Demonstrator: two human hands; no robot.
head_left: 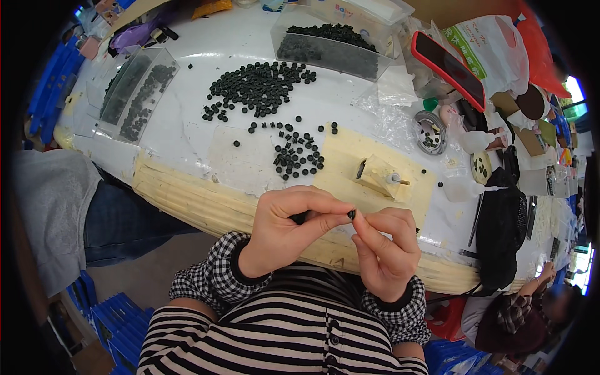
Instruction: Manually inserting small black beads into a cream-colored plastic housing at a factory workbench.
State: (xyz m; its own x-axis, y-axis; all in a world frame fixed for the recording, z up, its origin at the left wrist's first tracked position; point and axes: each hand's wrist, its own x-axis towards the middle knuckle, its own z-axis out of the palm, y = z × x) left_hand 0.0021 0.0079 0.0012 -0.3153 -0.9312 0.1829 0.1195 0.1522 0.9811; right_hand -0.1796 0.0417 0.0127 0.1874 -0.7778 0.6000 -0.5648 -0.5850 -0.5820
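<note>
glossy white tbl (182,125): l hand (284,228) pinches roundish blk part (351,214) tight, r hand (390,250) w/ index against it, thumb apart.

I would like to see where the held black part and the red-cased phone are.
Held black part (351,214): head view, its visible side.
Red-cased phone (449,70): head view, middle of its dark screen.

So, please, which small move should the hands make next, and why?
Perhaps turn the small black part slightly with the right hand: the left hand seems to pinch it between thumb and index finger, and the right index fingertip appears to meet it from the other side.
</note>
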